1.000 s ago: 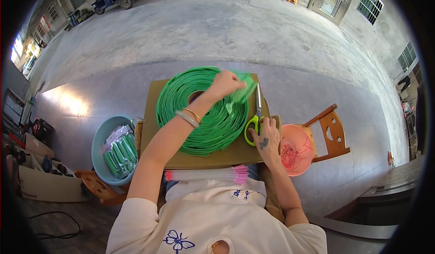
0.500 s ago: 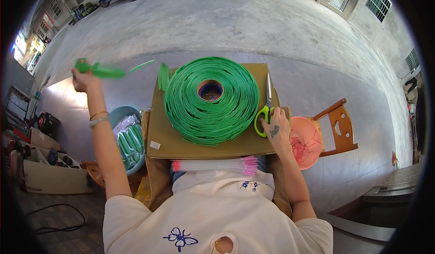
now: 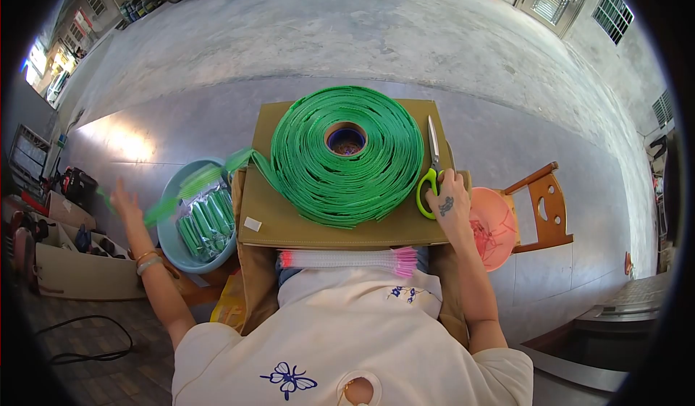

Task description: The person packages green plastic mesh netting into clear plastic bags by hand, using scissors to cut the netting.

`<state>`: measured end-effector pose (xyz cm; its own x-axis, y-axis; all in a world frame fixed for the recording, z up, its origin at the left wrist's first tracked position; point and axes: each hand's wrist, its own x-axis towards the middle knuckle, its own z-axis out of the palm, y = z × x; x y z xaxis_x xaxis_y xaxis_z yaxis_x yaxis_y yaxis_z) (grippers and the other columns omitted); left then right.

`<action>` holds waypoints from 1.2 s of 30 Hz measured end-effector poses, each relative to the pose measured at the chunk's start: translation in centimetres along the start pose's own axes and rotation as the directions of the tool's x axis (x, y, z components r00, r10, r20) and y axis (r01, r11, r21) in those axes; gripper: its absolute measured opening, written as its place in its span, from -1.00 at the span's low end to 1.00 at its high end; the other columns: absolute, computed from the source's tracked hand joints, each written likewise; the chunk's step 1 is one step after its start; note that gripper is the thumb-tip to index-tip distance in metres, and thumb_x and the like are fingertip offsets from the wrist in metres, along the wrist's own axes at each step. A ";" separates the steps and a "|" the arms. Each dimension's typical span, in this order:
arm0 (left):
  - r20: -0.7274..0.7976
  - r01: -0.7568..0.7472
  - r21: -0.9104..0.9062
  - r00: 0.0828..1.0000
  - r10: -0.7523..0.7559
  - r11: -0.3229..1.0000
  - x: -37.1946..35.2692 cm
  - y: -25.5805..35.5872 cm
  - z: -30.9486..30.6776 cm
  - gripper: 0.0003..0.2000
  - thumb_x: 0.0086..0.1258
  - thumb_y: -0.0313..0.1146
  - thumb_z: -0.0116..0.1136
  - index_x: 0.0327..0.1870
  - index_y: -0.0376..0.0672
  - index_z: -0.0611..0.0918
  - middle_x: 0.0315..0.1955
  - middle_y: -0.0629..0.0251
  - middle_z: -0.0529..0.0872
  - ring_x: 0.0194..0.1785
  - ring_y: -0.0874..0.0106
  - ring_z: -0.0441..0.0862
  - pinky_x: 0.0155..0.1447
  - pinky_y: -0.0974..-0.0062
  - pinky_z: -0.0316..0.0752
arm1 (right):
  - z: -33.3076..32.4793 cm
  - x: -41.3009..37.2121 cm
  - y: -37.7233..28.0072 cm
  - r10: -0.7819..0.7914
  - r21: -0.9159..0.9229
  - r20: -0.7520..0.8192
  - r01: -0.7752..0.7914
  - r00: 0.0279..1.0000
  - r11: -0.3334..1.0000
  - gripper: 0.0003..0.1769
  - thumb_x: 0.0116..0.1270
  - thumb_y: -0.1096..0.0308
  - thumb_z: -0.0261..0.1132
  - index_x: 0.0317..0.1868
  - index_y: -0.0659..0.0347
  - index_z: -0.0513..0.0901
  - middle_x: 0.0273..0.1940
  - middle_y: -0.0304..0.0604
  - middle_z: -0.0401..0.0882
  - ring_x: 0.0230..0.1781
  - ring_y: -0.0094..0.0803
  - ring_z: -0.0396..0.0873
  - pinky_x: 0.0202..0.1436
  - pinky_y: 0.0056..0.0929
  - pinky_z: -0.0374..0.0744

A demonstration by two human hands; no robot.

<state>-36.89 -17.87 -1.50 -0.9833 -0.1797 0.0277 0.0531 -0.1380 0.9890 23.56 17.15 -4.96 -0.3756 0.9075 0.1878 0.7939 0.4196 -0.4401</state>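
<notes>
Green and tightly layered, a broad flat roll (image 3: 347, 196) is set on a brown box (image 3: 262, 197), with grey floor (image 3: 318, 51) spread beyond the far edge. Over the left edge, a translucent tail (image 3: 240, 158) is trailed across the blue plastic basin (image 3: 171, 247) towards the left hand (image 3: 127, 204), whose fingers are splayed; whether it is grasped cannot be told. By the right edge, steel-bladed scissors (image 3: 434, 161) are touched by the curled right hand (image 3: 452, 202), their grip unclear.

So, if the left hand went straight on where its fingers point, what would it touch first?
Probably nothing close: beyond the left hand, only floor shows along that line. The hand looks raised above it, though depth is unclear from this one view.
</notes>
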 end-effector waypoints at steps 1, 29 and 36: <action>0.118 -0.016 0.092 0.993 0.005 0.996 -5.1 0.3 2.0 -0.41 0.22 -0.46 0.14 0.31 -0.21 0.25 0.26 0.08 0.30 0.35 0.15 0.19 0.31 0.20 0.21 | 0.0 0.0 0.0 -0.002 -0.002 0.001 0.002 1.000 1.000 -0.65 0.04 0.36 0.29 -0.21 0.32 0.39 -0.23 0.15 0.43 -0.29 0.09 0.53 -0.24 -0.09 0.53; 0.893 -0.901 -0.016 -0.209 -0.400 0.434 -30.4 3.7 6.7 -0.48 0.01 -0.11 0.34 -0.11 -0.35 0.57 -0.33 0.03 0.66 -0.09 0.10 0.56 0.01 0.27 0.43 | 0.5 -0.2 0.4 -0.028 0.025 -0.032 0.029 0.999 0.999 -0.65 0.03 0.36 0.31 -0.22 0.30 0.38 -0.22 0.10 0.38 -0.25 0.05 0.51 -0.24 -0.13 0.53; 0.960 -0.914 -0.235 -0.272 -0.070 0.330 -37.9 -0.2 8.6 -0.51 -0.02 0.02 0.33 -0.27 -0.27 0.60 -0.50 0.22 0.61 -0.28 0.23 0.58 -0.16 0.32 0.45 | 0.6 -0.2 0.6 -0.007 0.049 -0.047 0.009 0.999 0.999 -0.61 0.02 0.34 0.33 -0.21 0.31 0.36 -0.22 0.11 0.38 -0.25 0.06 0.52 -0.24 -0.13 0.54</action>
<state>-1.11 -2.62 -1.46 0.0973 0.9933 0.0624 0.9575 -0.1105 0.2665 23.78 17.22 -5.78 -0.3584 0.9044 0.2316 0.7661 0.4267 -0.4806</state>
